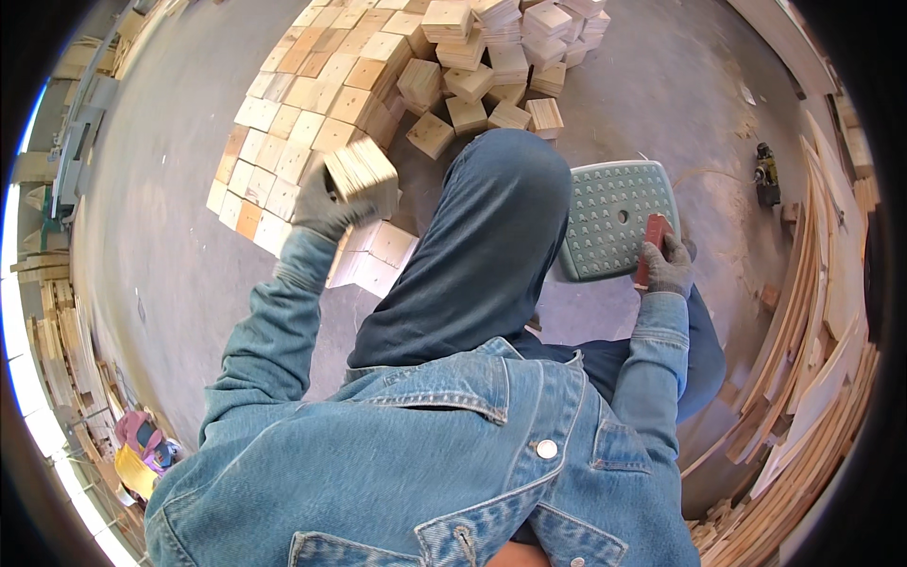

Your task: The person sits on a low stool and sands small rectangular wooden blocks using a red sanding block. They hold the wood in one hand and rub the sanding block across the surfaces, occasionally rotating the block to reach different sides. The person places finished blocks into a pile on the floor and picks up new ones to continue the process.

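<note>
My left hand point(326, 203), in a grey glove, is closed round a pale wooden block point(363, 170) with fine lines along its side. It holds the block at the near edge of a large array of stacked wooden blocks point(307, 123). White-looking blocks point(376, 255) sit just below that hand. My right hand point(669, 266), also gloved, grips a narrow reddish-brown block point(652, 248), which looks like a sanding block. It is over the lower right edge of a grey-green plastic stool point(614, 203) with a studded top and a centre hole.
Loose wooden blocks point(468, 85) lie heaped beyond my raised knee. A cordless drill point(766, 175) rests on the concrete floor point(680, 85) to the right. Long boards point(803, 350) are piled along the right side, more timber point(66, 350) along the left. Cloth items point(142, 449) lie at lower left.
</note>
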### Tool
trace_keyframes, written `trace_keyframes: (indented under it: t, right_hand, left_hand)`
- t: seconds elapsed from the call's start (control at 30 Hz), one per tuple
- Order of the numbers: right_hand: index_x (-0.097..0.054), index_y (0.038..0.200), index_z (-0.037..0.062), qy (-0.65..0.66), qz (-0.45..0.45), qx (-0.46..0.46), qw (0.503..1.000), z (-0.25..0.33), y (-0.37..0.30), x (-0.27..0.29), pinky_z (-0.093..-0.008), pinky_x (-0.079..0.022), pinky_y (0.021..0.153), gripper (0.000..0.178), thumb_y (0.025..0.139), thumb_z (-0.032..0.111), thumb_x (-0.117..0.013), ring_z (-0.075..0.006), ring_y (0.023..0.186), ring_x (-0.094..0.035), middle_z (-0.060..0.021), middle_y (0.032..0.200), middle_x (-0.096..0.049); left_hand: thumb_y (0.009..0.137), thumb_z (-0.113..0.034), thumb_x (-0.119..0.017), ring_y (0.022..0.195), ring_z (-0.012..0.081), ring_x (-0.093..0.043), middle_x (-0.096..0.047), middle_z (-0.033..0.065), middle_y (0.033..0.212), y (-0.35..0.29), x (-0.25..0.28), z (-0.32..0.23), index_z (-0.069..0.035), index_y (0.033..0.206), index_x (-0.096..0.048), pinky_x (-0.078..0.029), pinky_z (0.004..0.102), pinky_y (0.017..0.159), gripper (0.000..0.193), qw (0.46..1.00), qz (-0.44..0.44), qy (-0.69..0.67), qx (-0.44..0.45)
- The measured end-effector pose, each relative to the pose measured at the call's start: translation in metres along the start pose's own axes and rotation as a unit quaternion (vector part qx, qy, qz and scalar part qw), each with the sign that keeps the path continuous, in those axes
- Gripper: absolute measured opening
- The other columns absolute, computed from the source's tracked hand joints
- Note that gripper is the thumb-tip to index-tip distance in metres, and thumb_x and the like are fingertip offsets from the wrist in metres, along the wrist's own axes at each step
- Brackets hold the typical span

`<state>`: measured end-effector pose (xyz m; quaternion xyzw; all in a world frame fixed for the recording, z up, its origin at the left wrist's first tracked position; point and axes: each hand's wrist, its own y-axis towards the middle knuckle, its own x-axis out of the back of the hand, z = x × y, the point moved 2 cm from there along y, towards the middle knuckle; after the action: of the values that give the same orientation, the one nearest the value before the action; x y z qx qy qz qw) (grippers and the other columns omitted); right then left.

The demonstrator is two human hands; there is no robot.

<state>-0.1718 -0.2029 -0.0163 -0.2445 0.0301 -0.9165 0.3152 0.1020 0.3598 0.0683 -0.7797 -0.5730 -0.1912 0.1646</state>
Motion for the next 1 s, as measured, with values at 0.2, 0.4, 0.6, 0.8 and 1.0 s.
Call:
trace_keyframes:
  t: [0.2,0.4,0.6,0.8,1.0]
  right_hand:
    - [-0.059,0.145,-0.0068,-0.014,0.005,0.026,1.000,-0.018,0.008,0.003,-0.0393,-0.059,0.106,0.063,0.089,0.002,-0.086,-0.0308,0.126,-0.069,-0.0253,0.143,-0.066]
    - [-0.058,0.145,-0.0051,0.025,0.006,0.019,0.999,-0.033,0.013,-0.004,-0.0420,-0.057,0.110,0.064,0.087,-0.006,-0.085,-0.0318,0.130,-0.066,-0.0238,0.148,-0.063]
    - [-0.059,0.144,-0.0043,0.016,0.003,0.036,0.999,-0.044,0.016,0.001,-0.0422,-0.056,0.111,0.063,0.087,-0.007,-0.085,-0.0319,0.132,-0.065,-0.0228,0.152,-0.060]
    - [-0.061,0.143,-0.0042,-0.026,0.002,0.037,0.999,-0.039,0.011,-0.002,-0.0424,-0.053,0.115,0.062,0.086,-0.004,-0.086,-0.0324,0.136,-0.063,-0.0207,0.153,-0.059]
    - [-0.065,0.139,-0.0047,-0.041,0.004,0.074,0.996,-0.055,0.020,0.000,-0.0424,-0.051,0.117,0.060,0.083,-0.001,-0.089,-0.0327,0.138,-0.061,-0.0205,0.154,-0.058]
  left_hand:
    - [0.054,-0.046,-0.099,0.119,0.0375,-0.068,-0.066,0.0234,0.127,-0.082,-0.042,0.048,0.000,0.137,-0.059,-0.057,0.0439,0.105,0.103,0.944,0.080,0.262,0.182]
    - [0.059,-0.064,-0.095,0.134,0.0404,-0.060,-0.059,0.0236,0.140,-0.131,-0.068,0.091,-0.003,0.146,-0.051,-0.052,0.0468,0.114,0.115,0.877,0.149,0.348,0.296]
    - [0.065,-0.068,-0.092,0.144,0.0393,-0.053,-0.051,0.0228,0.154,-0.148,-0.078,0.137,-0.004,0.160,-0.037,-0.048,0.0458,0.119,0.127,0.838,0.157,0.383,0.355]
    - [0.065,-0.061,-0.094,0.153,0.0424,-0.040,-0.042,0.0239,0.162,-0.138,-0.082,0.128,-0.003,0.163,-0.031,-0.040,0.0490,0.125,0.130,0.818,0.111,0.402,0.396]
    - [0.066,-0.059,-0.093,0.159,0.0453,-0.027,-0.032,0.0255,0.168,-0.155,-0.096,0.175,-0.006,0.167,-0.024,-0.030,0.0500,0.131,0.134,0.834,0.052,0.427,0.347]
